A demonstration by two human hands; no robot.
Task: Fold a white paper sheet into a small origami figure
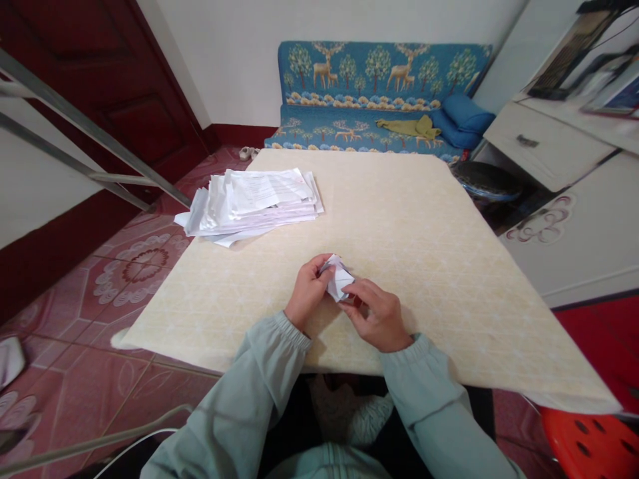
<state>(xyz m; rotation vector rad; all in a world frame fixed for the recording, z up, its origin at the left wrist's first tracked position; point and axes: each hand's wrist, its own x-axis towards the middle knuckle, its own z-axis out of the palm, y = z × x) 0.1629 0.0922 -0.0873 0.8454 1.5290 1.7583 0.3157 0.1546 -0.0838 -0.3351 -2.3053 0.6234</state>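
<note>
A small folded piece of white paper [338,277] is pinched between both my hands, just above the cream table top [424,246], near its front edge. My left hand [308,291] grips the paper's left side with thumb and fingers curled round it. From the right, my right hand [375,316] holds it with the fingers pressed on a fold. Both arms wear pale green sleeves. How the paper is folded is partly hidden by my fingers.
A loose stack of white printed sheets [254,203] lies at the table's far left. Behind the table stands a blue sofa with a deer pattern [369,100]. A white cabinet [574,186] is at the right, a red stool [594,439] at the lower right, metal rails [74,146] at the left.
</note>
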